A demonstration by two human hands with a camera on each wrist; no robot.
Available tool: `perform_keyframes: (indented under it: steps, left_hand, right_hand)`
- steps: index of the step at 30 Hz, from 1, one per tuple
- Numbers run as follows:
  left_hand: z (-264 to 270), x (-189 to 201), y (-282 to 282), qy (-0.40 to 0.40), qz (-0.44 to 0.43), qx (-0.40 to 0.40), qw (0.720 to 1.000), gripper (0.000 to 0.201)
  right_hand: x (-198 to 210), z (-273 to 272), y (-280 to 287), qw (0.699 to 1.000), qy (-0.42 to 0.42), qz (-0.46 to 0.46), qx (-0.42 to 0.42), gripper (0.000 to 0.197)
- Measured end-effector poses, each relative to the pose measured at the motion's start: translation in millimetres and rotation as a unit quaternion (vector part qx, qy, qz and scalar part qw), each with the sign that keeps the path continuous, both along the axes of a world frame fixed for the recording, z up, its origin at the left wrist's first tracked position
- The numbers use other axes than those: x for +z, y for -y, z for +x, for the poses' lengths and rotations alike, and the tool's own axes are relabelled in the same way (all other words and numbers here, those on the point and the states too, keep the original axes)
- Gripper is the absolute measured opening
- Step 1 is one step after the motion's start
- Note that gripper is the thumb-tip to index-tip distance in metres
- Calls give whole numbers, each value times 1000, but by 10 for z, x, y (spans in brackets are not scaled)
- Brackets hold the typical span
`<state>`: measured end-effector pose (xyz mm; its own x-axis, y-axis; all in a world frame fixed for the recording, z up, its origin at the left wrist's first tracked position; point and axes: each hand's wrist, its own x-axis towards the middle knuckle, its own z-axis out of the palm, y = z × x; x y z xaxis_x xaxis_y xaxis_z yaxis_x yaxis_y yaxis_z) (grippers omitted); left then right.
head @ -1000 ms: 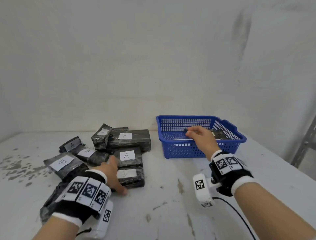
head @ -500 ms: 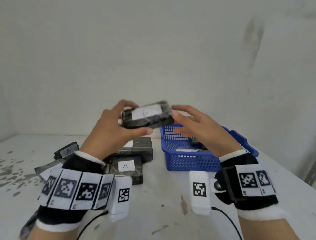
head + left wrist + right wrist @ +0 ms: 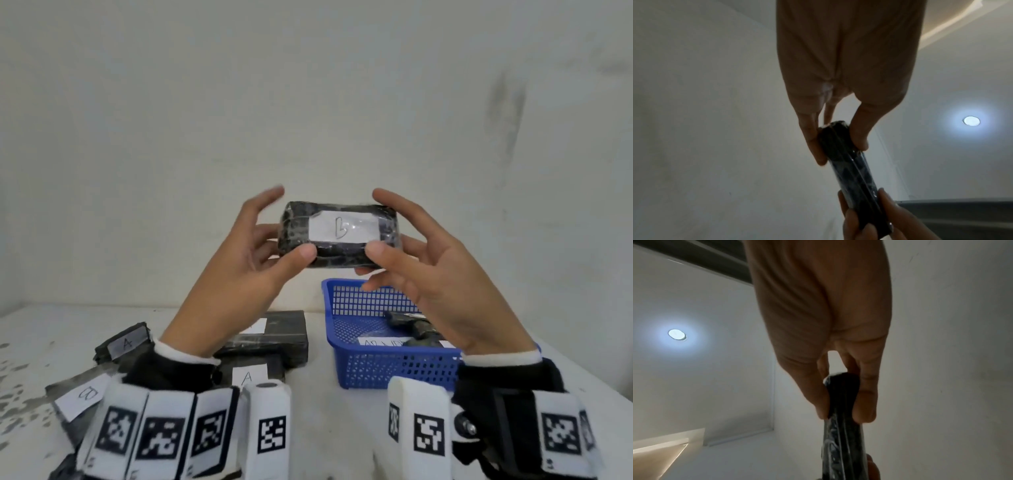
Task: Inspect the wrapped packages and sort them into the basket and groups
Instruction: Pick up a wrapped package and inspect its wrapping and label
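Observation:
A black wrapped package (image 3: 339, 238) with a white label marked B is held up in the air, label facing me. My left hand (image 3: 270, 250) pinches its left end between thumb and fingers, and my right hand (image 3: 390, 250) pinches its right end. Both wrist views show the same package (image 3: 851, 172) (image 3: 840, 426) edge-on between thumb and fingers. Below it, right of centre, stands the blue basket (image 3: 349, 370) with dark packages inside. Several more black packages (image 3: 274, 332) labelled A and B lie on the table at the left.
The white table (image 3: 318, 411) has paint-chipped spots at its left edge. A plain white wall stands close behind. My wrists carry black bands with marker tags.
My left hand lifted the B package off the pile. My right hand left the basket and took the package's other end. Both hands raised it and turned its label toward me.

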<state>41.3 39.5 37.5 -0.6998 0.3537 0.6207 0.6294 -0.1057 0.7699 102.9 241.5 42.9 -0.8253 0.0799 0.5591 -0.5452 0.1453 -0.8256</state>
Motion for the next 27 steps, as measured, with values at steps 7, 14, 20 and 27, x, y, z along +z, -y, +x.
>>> perform_keyframes:
  steps: [7,14,20,27]
  left_hand:
    - [84,21,9,7,-12,-14,1000,67]
    - [159,41,-5,-16,-9,9,1000,73]
    - [140,26,-56,-6,-8,12,1000,67]
    - [146,19,-98,-6,11,34,999,49]
  right_hand:
    - [23,63,-49,1000,-17,22,-8,64]
    - [50,113,6,999,-18,27,-30,59]
    - [45,102,82,997,-26,32,-63,58]
    - [32,85,200,994,-45,36,-96,54]
